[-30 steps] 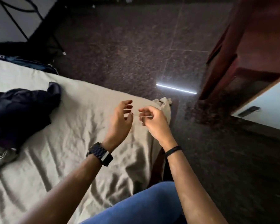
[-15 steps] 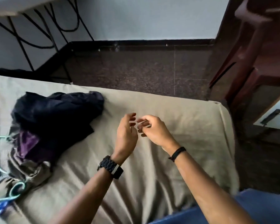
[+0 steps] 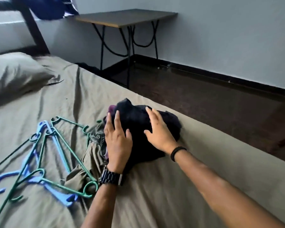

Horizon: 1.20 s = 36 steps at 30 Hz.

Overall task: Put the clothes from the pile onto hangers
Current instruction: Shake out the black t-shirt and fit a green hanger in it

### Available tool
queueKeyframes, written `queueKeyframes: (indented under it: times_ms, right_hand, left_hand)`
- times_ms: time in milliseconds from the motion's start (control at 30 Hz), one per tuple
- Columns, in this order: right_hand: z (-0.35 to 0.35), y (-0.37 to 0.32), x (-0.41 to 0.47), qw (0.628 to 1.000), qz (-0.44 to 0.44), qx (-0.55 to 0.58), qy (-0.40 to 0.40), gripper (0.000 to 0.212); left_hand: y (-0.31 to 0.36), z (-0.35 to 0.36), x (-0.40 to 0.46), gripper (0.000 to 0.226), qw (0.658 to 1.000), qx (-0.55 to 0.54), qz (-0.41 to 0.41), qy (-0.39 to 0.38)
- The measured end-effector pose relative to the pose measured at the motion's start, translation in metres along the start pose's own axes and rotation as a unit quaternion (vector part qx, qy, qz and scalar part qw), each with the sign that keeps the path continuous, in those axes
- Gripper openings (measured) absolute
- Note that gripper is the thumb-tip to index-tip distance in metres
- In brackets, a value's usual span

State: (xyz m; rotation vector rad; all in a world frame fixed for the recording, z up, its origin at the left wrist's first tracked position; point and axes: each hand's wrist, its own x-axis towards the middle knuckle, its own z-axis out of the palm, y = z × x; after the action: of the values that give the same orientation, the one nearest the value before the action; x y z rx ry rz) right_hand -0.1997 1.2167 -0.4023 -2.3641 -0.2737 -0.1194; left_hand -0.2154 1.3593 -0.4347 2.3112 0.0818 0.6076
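- On my far left I see a grey-green pillow [image 3: 15, 74] lying at the head of the bed, whose olive sheet [image 3: 155, 195] is creased all over.
- Next come the thin plastic hangers, green ones [image 3: 67, 145] tangled with pale blue ones [image 3: 38, 140], lying flat on the sheet just left of the clothes.
- The pile of crumpled clothes [image 3: 138, 122] sits near the bed's right edge: a dark navy garment on top, a bit of purple at its far side, olive-grey cloth spilling out toward the hangers.
- My left hand [image 3: 118, 139], a dark metal watch on its wrist, lies over the pile's left side with its fingers straight and spread, gripping nothing.
- My right hand [image 3: 158, 130], a black band at the wrist, is flat and spread on the navy garment, gripping nothing.
- Beyond, a small dark-topped table on black metal legs [image 3: 127, 17] stands by the grey wall.
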Motion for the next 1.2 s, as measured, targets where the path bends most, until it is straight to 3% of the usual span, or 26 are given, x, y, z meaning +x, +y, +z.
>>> queueKeyframes:
  times_ms: [67,133,267,367,433,533,600,667,767,833,900,933,1000,1033,1100,1200]
  right_hand:
    - [0.004,0.009,0.007,0.995,-0.020,-0.089,-0.037,0.061]
    - [0.000,0.022,0.000,0.994,-0.037,-0.098,-0.028,0.042]
    - [-0.023,0.044,-0.030,0.998,-0.016,-0.016,0.058,0.022]
    - [-0.044,0.054,-0.054,0.987,0.017,0.004,0.160,0.026]
    - [-0.055,0.061,-0.069,0.975,0.041,0.003,0.216,0.029]
    - [-0.061,0.067,-0.086,0.963,0.080,0.024,0.256,0.032]
    - [-0.058,0.071,-0.094,0.966,0.104,0.043,0.232,0.038]
    - [-0.054,0.068,-0.100,0.979,0.111,0.062,0.161,0.041]
    - [-0.042,0.048,-0.105,0.979,0.061,0.092,0.169,0.018]
    - [-0.031,0.033,-0.106,0.984,0.040,0.071,0.157,0.046]
    - [-0.021,0.031,-0.104,0.993,0.079,0.026,0.086,0.055]
    - [-0.018,0.033,-0.102,0.993,0.104,0.000,0.052,0.050]
    - [-0.017,0.040,-0.102,0.990,0.132,-0.026,0.035,0.018]
    - [-0.020,0.044,-0.104,0.989,0.143,-0.008,0.036,0.011]
    - [-0.035,0.049,-0.108,0.981,0.172,0.081,0.040,0.030]
    - [-0.065,0.048,-0.118,0.910,0.232,0.339,0.045,0.023]
  left_hand:
    - [-0.003,0.006,0.005,0.068,0.998,-0.010,-0.043,-0.047]
    - [0.004,0.007,0.002,0.058,0.997,-0.040,-0.056,-0.041]
    - [0.030,0.001,-0.017,0.030,0.986,-0.151,-0.029,0.059]
    - [0.042,-0.006,-0.031,0.014,0.969,-0.228,-0.016,0.098]
    - [0.046,-0.010,-0.033,0.012,0.968,-0.244,-0.021,0.062]
    - [0.045,-0.009,-0.030,0.034,0.984,-0.163,-0.032,-0.069]
    - [0.042,-0.008,-0.030,0.046,0.989,-0.067,-0.023,-0.130]
    - [0.038,-0.004,-0.032,0.044,0.988,-0.041,-0.012,-0.150]
    - [0.039,0.000,-0.041,0.031,0.989,-0.025,-0.006,-0.147]
    - [0.044,0.002,-0.048,0.027,0.992,-0.007,0.001,-0.128]
    - [0.048,0.003,-0.053,0.026,0.993,-0.025,0.002,-0.114]
    - [0.048,0.004,-0.054,0.028,0.992,-0.051,-0.010,-0.114]
    - [0.045,0.004,-0.055,0.037,0.988,-0.093,-0.036,-0.119]
    - [0.041,0.004,-0.057,0.043,0.986,-0.099,-0.039,-0.125]
    - [0.035,0.005,-0.062,0.052,0.984,-0.093,-0.042,-0.144]
    - [0.032,0.005,-0.068,0.060,0.976,-0.092,-0.039,-0.195]
